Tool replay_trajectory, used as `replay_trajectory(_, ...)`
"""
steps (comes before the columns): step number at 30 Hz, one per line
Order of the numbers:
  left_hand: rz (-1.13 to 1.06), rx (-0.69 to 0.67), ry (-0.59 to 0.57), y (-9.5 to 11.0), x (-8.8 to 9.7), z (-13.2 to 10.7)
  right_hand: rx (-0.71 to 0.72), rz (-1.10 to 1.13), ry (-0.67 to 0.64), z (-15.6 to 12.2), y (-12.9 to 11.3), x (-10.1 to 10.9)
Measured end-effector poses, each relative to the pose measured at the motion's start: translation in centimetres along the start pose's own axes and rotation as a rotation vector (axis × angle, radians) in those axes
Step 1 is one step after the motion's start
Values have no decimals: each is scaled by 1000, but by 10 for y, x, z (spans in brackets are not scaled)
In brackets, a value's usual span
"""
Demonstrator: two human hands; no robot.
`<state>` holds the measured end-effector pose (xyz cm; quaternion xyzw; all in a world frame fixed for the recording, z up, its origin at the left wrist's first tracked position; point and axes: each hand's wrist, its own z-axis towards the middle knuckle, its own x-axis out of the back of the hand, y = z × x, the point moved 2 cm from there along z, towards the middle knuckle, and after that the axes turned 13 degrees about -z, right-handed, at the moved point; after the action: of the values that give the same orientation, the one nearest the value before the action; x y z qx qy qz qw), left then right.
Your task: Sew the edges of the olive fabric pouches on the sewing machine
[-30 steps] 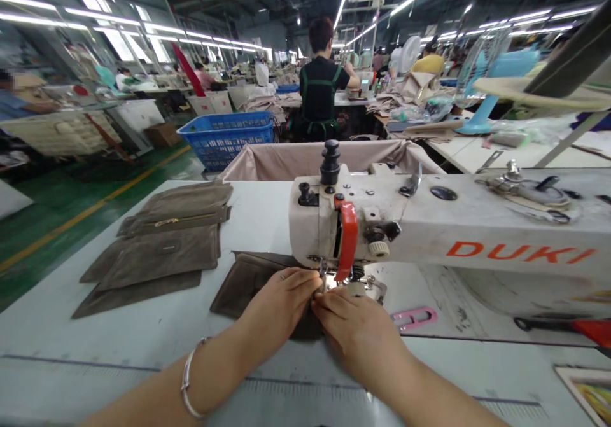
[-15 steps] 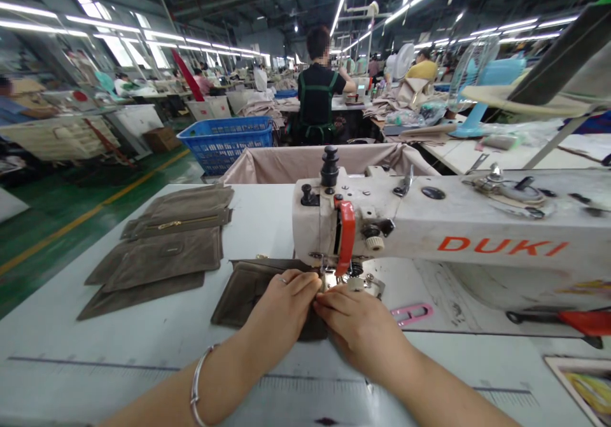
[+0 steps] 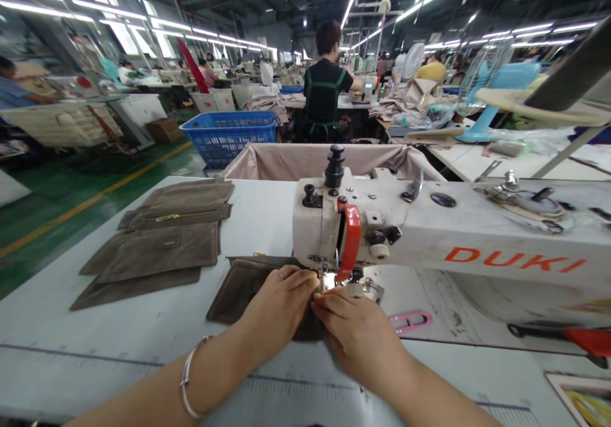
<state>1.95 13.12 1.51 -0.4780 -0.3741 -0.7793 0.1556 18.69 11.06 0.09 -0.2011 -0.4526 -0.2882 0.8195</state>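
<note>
A dark brown fabric piece (image 3: 233, 291) lies under the needle end of the white sewing machine (image 3: 410, 223). My left hand (image 3: 281, 303) rests on it with fingers together, their tips pressing the edge beside the presser foot (image 3: 328, 280). Close by, my right hand (image 3: 353, 322) pinches the same edge, its fingertips nearly touching the left ones. Both hands hide much of the fabric, and the stitching point is mostly covered. A bit of gold zipper (image 3: 259, 254) shows at the fabric's far edge.
Several brown pouch pieces (image 3: 162, 242) are stacked on the left of the table. Pink thread snips (image 3: 411, 321) lie right of my hands. Behind the machine are a cloth-lined bin (image 3: 286, 160), a blue basket (image 3: 229, 137) and a seated co-worker (image 3: 327, 90).
The view has shifted slightly, so the machine appears a little further right. Both hands keep their hold on the fabric by the presser foot, with hardly any visible movement.
</note>
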Motion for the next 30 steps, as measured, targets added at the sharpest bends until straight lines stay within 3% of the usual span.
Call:
replay_trajectory(7,-53,37,-13,-2,-4,-6,-29,81,-18,-1,-1,-2)
replay_trajectory(10,-35,11,-24,0,2,-10,-62,114,-88,-1,1,11)
replay_trajectory(14,49,-156,-95,8,12,-23,-77,157,-315,-12,17,47)
replay_trajectory(16,117,-261,-128,13,13,-31,-95,93,-355,-19,28,58)
replay_trajectory(18,152,-310,-133,16,11,-36,-121,13,-341,-23,38,56)
replay_trajectory(24,-72,-69,-57,12,3,-35,-333,-165,-106,-14,43,16)
replay_trajectory(30,-298,67,118,1,15,-33,42,-22,-85,-13,9,24)
